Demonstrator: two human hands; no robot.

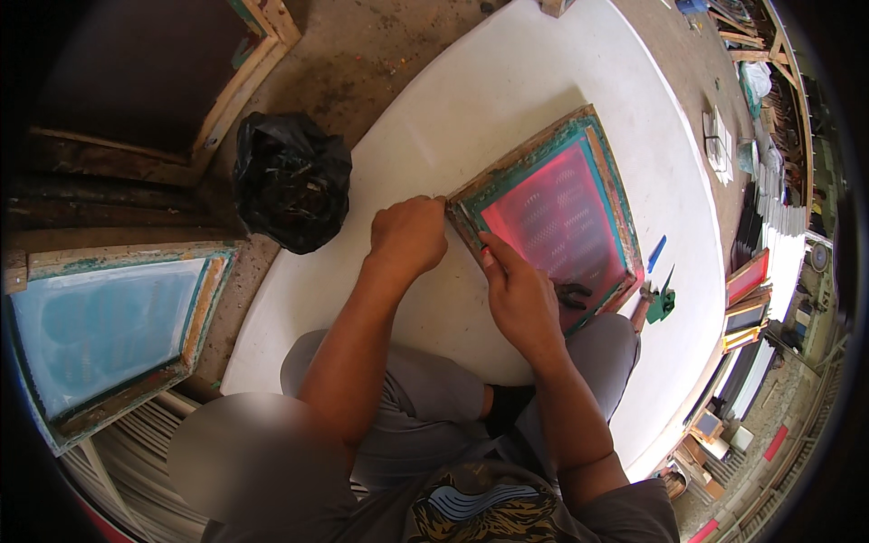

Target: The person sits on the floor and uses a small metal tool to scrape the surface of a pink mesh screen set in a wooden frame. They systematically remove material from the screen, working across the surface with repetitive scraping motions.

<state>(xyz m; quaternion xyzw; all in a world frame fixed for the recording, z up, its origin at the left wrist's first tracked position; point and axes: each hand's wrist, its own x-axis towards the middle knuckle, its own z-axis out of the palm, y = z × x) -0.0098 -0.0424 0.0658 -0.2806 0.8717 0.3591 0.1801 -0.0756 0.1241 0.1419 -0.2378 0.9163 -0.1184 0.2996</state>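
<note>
A wooden screen-printing frame with green borders and a pink mesh lies on a large white board. My left hand is closed at the frame's near left corner, its fingers curled against the wood. My right hand rests on the frame's near edge, with fingers pressed flat along the green border. What lies under either hand is hidden. A small black object sits on the mesh just right of my right hand.
A black plastic bag sits on the ground left of the board. Another screen frame with pale blue mesh leans at lower left, a dark framed one at upper left. A blue pen and green scrap lie right of the frame. Stacked frames stand at right.
</note>
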